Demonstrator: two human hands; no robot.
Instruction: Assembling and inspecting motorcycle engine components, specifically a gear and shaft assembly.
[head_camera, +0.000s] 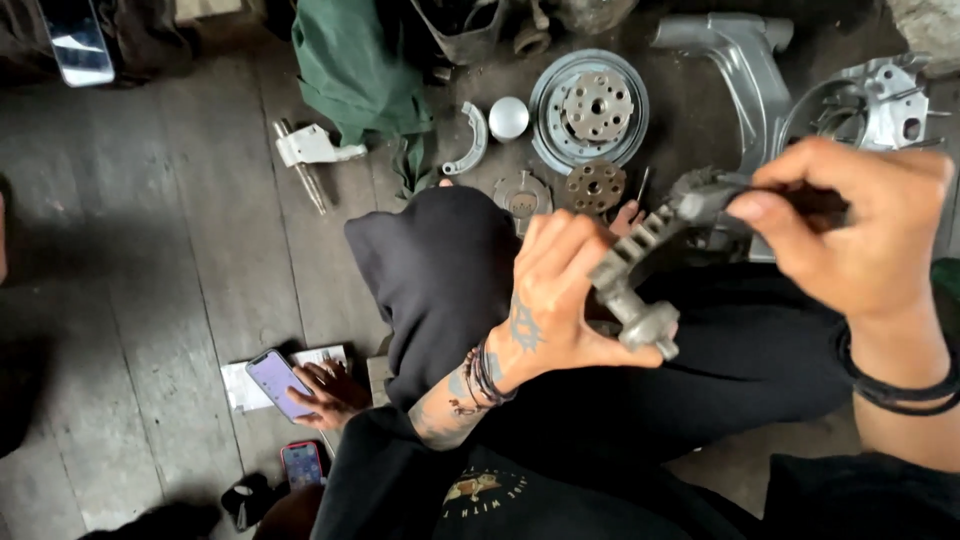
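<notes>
Hands meet over the person's lap: the left hand (555, 290) is wrapped shut around a grimy grey toothed metal part (638, 280), gripping its shaft so the stubby end pokes out below the thumb. The right hand (860, 235) is pinched closed on a dark slim tool (715, 200), whose tip rests against the upper end of the same part. The part sits tilted, held in the air above dark trousers and not touching the floor.

Beyond the knees, on the worn wooden floor (170, 250), metal pieces lie spread out: a round silver drum (588, 112) with a holed hub in its middle, a smaller rusty disc (595, 186) just in front of it, a curved shoe (470, 140) beside a shiny dome cap (508, 117), and a silver cast housing (865, 110) at the far right. A green cloth (355, 70) lies bunched near them.

Low on the left, another person's hand (335, 395) rests on a lit phone (275, 383) lying on paper; a second phone (302, 464) lies nearby.
</notes>
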